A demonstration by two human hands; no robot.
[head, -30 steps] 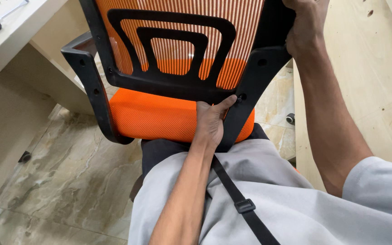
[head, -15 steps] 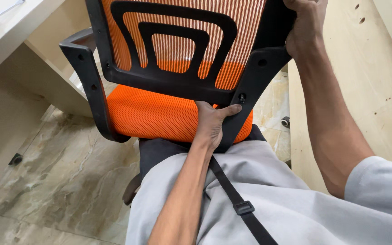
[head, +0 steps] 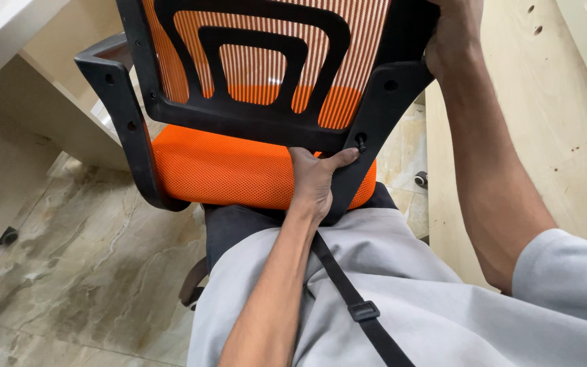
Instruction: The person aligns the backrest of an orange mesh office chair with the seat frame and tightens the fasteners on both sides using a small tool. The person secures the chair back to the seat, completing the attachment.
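Orange mesh office chair with black plastic frame point(head: 239, 115) stands directly in front of the person, pressed against the knees. Left hand point(head: 317, 180) rests at the backrest's lower edge, thumb extended toward a small black screw point(head: 361, 141), fingers together. Right hand point(head: 453, 37) is clamped on the frame's upper right side.

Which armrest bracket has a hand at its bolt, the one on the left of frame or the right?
The right armrest bracket: the left hand presses by its bolt, thumb reaching it. The left armrest bracket stands untouched. The right hand grips the backrest top.

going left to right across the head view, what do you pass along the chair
Black plastic armrest → orange mesh seat cushion → left hand → small black bolt knob → right hand → pale plywood panel
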